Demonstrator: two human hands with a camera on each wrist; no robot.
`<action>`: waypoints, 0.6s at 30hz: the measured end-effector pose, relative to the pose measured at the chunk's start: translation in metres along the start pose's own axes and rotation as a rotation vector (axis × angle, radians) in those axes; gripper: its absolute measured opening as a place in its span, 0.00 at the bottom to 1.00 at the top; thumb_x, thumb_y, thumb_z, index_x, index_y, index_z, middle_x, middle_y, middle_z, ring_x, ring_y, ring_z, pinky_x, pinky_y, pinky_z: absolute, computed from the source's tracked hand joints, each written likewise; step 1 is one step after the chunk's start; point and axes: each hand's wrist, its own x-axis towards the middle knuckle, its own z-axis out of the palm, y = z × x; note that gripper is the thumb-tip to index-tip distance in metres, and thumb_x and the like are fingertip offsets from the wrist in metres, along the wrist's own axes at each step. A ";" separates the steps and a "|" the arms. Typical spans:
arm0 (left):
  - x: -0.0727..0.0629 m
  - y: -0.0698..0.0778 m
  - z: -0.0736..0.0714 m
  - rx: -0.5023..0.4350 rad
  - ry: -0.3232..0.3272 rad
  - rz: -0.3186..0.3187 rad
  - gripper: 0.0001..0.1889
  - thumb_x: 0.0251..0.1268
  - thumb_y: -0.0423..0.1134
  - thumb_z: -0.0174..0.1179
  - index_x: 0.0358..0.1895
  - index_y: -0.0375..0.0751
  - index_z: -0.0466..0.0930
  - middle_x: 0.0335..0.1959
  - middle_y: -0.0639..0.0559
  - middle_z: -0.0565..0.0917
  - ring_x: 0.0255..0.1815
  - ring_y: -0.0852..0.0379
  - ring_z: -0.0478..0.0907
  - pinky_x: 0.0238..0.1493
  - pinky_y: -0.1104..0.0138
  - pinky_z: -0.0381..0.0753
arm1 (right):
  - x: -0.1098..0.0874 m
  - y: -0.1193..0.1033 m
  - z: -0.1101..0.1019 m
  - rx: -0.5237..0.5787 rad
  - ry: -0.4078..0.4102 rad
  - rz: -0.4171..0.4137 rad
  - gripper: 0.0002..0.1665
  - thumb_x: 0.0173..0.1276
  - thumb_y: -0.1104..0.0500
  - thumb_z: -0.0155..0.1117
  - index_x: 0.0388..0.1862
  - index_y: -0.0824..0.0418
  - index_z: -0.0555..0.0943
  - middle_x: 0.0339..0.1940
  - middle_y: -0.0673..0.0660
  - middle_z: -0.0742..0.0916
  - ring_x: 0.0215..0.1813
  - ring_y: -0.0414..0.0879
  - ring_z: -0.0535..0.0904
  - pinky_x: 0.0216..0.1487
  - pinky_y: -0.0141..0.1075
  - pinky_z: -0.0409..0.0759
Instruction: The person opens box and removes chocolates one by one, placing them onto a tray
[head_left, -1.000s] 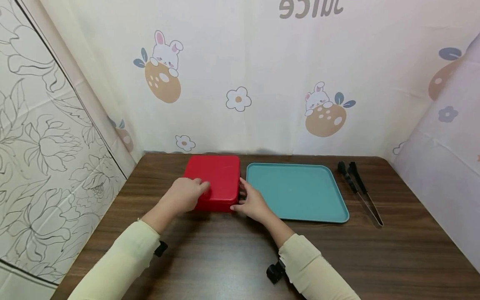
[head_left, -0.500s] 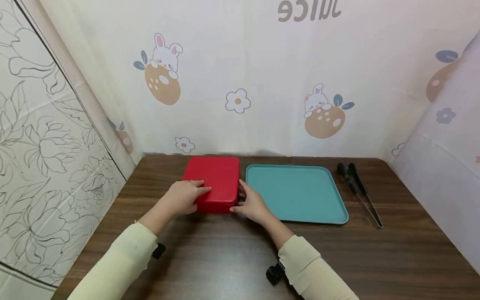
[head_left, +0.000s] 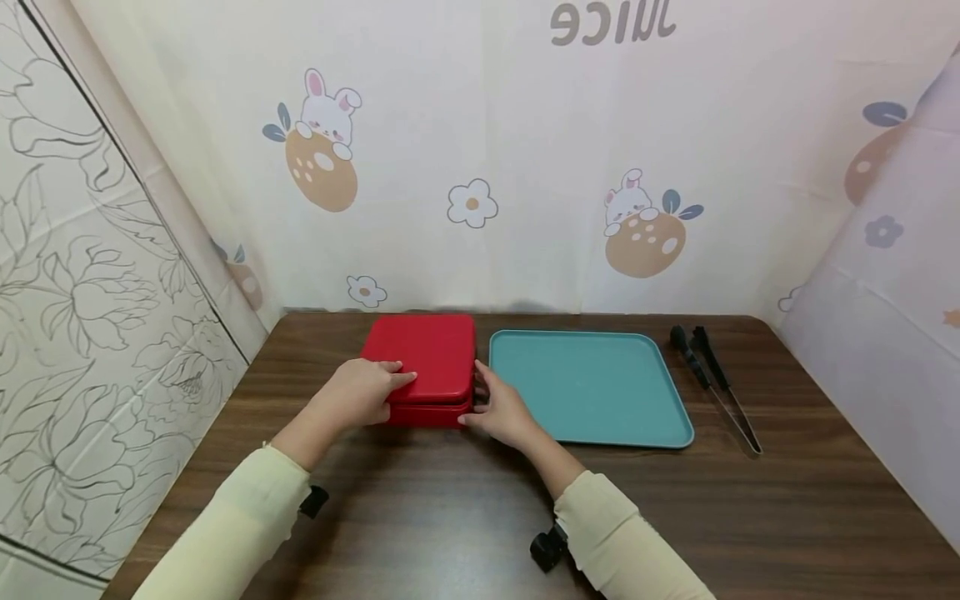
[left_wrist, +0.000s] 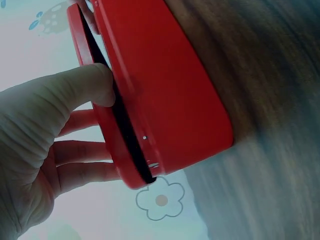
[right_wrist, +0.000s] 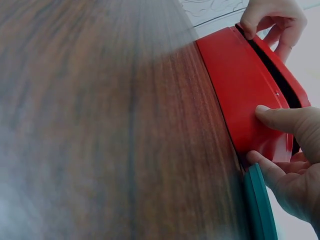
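A red box (head_left: 423, 415) with a red lid (head_left: 435, 354) stands at the back of the table, left of centre. My left hand (head_left: 360, 392) pinches the lid's front edge, thumb beneath and fingers over the top. In the left wrist view a dark gap shows between the lid (left_wrist: 120, 150) and the box body (left_wrist: 170, 95); the lid is raised a little and tilted. My right hand (head_left: 506, 412) holds the box's front right corner, thumb on the front and fingers along the right side. The inside of the box is hidden.
A teal tray (head_left: 592, 387) lies flat just right of the box, close to my right hand. Further right are metal tongs (head_left: 720, 392) with black ends. A patterned cloth (head_left: 480, 150) hangs behind the brown wooden table (head_left: 450, 517).
The lid's front edge has risen, and a gap now shows above the box body. My left fingers have settled flatter on the lid. The right hand keeps its hold on the corner.
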 end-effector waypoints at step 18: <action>-0.005 -0.011 -0.001 -0.051 0.114 0.014 0.29 0.49 0.33 0.69 0.60 0.46 0.81 0.54 0.43 0.83 0.25 0.50 0.81 0.28 0.67 0.79 | -0.003 -0.003 -0.007 0.041 -0.022 0.000 0.52 0.59 0.70 0.72 0.77 0.65 0.54 0.69 0.65 0.71 0.63 0.60 0.73 0.51 0.39 0.82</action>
